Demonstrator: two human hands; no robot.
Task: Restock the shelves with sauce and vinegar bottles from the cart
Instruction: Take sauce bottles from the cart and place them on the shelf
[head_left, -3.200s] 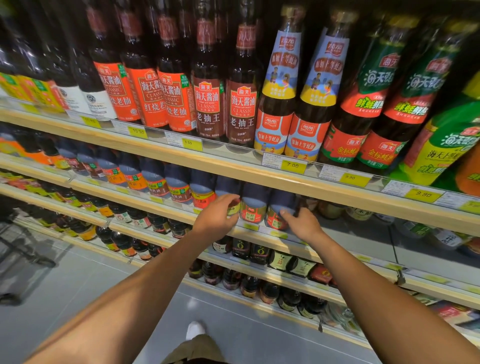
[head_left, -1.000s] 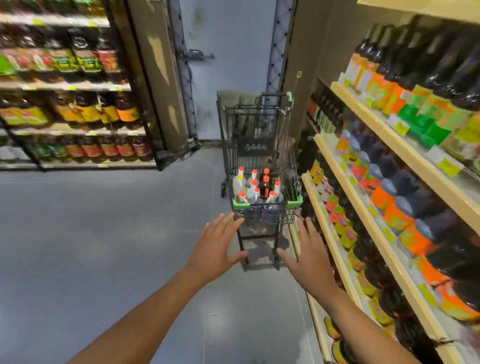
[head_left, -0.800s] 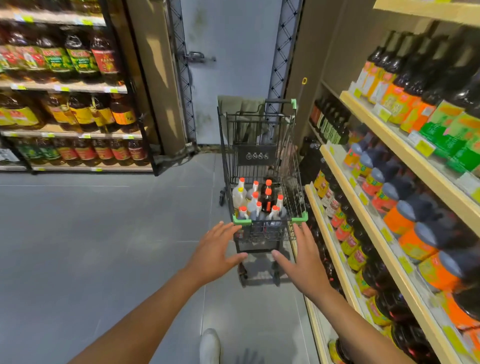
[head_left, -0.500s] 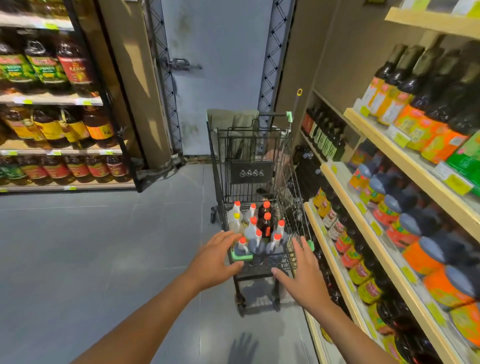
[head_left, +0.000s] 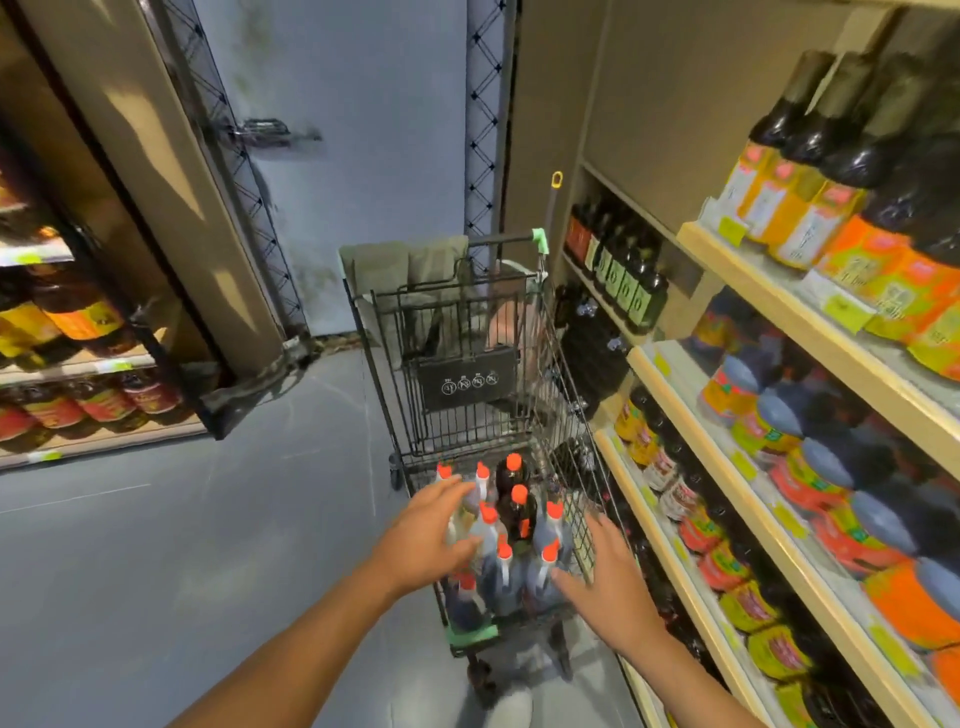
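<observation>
Fetch step: left hand (head_left: 431, 530), right hand (head_left: 608, 577) over bottles (head_left: 511, 519) in cart (head_left: 571, 415); fingers (head_left: 454, 488) spread, holding nothing (contact unclear). Next: grip necks, lift.

The cart (head_left: 470, 635) stands just beside the right-hand shelves (head_left: 769, 526), leaving hardly a gap along its wire side. Its basket is open from above. Orange-capped bottles (head_left: 514, 525) crowd the near end, necks close together, and the left hand (head_left: 431, 530) and right hand (head_left: 608, 577), fingers spread, hang over that cluster. Beyond the bottles the basket is bare as far as the black flap (head_left: 467, 384). Left of the cart the grey floor (head_left: 182, 545) gives wide room across to the left shelving (head_left: 98, 366).
</observation>
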